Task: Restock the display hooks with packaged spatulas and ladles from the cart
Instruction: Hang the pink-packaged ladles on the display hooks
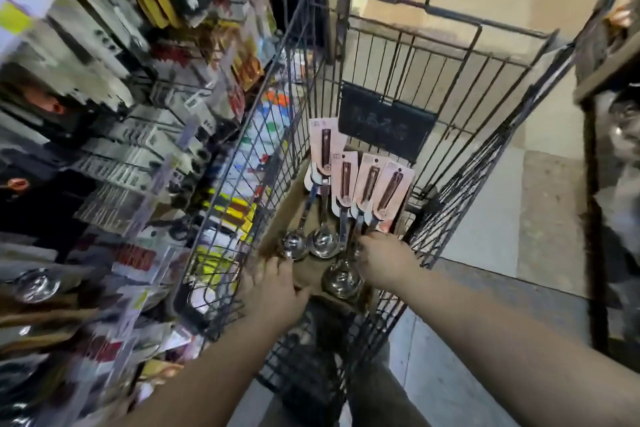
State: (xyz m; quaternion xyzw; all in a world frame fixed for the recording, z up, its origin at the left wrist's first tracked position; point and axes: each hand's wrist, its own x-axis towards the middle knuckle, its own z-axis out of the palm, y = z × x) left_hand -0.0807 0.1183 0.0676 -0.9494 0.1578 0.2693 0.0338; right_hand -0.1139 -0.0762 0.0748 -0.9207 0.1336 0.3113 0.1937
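Cart: wire cart [433,56] stands beside the display hooks [138,149], which are blurred.
Ladles: five carded ladles [343,180] lie in a cardboard box [291,194] inside the cart, with pink cards toward the far wall and steel bowls toward the person.
Right hand: right hand [384,264] reaches into the box, fingers curled round the stems of the rightmost ladles.
Left hand: left hand [277,288] rests on the box's near left edge; it is blurred, so I cannot tell whether it grips.
Sign: black sign [386,125] hangs on the cart's far wall, above the cards.
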